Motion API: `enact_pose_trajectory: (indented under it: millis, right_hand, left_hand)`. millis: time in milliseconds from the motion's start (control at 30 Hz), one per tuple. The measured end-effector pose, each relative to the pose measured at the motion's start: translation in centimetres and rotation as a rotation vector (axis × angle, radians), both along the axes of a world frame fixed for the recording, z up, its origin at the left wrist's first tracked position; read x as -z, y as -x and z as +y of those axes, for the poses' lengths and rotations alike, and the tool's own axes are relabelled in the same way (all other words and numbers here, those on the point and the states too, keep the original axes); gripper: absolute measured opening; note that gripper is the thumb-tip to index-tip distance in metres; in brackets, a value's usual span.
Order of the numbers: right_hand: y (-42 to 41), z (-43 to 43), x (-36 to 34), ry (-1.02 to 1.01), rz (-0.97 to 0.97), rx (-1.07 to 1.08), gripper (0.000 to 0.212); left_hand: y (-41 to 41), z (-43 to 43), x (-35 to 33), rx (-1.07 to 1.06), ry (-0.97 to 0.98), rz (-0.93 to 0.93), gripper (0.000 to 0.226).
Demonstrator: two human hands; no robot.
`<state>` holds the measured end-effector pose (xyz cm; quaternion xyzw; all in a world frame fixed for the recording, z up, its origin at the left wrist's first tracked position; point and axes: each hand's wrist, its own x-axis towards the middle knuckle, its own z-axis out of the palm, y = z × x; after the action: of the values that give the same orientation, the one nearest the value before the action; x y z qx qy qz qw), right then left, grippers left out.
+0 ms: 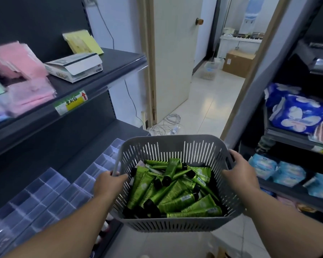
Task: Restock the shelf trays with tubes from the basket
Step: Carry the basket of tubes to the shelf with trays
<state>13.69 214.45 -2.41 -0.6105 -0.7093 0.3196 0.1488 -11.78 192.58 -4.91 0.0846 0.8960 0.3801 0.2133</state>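
Note:
A grey slotted plastic basket (172,223) hangs in front of me at waist height, held by both hands. Inside lies a heap of several green tubes (175,194) with black caps. My left hand (108,185) grips the basket's left rim, thumb over the edge. On the right rim my right hand (240,175) is closed the same way. Clear plastic divided trays (50,194) sit on the dark lower shelf at my left, just beside the basket; their compartments look empty.
The upper left shelf (104,75) carries pink cloth packs, a white box and a yellow pack. Shelves on the right (295,138) hold blue and white soft packs. Ahead, an open door (172,58) leads to a tiled room with a cardboard box; cables lie on the floor.

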Motion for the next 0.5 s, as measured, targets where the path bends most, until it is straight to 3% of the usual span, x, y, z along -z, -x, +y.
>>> enact_pose_trajectory:
  millis: [300, 500]
  right_hand:
    - [5.7, 6.1, 0.5, -0.035, -0.088, 0.053, 0.064]
    - [8.9, 9.3, 0.4, -0.061, -0.141, 0.06, 0.042]
  left_hand:
    - [6.6, 6.6, 1.1, 0.121, 0.128, -0.076, 0.025]
    - [9.6, 9.7, 1.0, 0.112, 0.113, -0.068, 0.018]
